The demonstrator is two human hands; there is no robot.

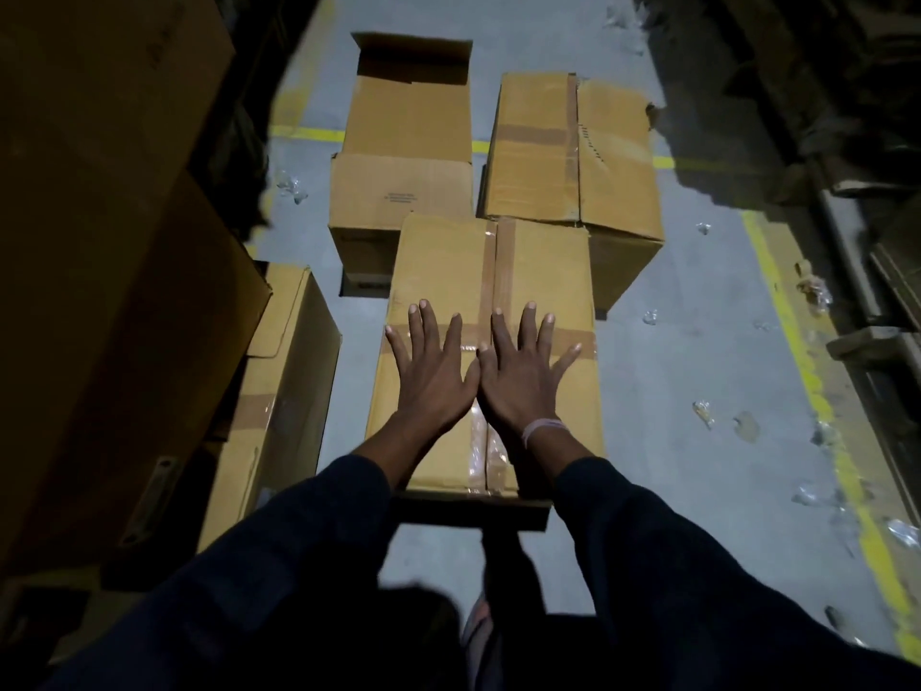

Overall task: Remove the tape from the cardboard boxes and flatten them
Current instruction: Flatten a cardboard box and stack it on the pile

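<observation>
**Operator:** Dark sleeves [309, 551] fill the near edge. State the hand condition.

**Inspector:** Left hand [432, 367] and right hand [523, 371] both lie palm-down, fingers straight and spread, flat on the top of the sealed cardboard box [438, 271] at the near centre. Neither hand grips anything. The thumbs touch each other over the centre seam.

**Operator:** Arm pose?

**Inspector:** Both forearms reach forward and converge toward the seam. A pale band [540, 428] circles the right wrist.

**Operator:** Tape location?

**Inspector:** Brown tape [504, 261] runs near-to-far along the centre seam; a second strip crosses it left-to-right under the fingers.

**Operator:** Other boxes?

**Inspector:** An open box [403, 142] stands far left, flaps up. A taped box [573, 152] stands far right, touching the near box's far corner. Another box [289, 371] lies just left of it. Tape scraps [703, 412] dot the grey floor [673, 351], which carries yellow lines [807, 371].

**Operator:** Legible markings?

**Inspector:** Small print shows on the open box and the far-right box; it is too small to read.
</observation>
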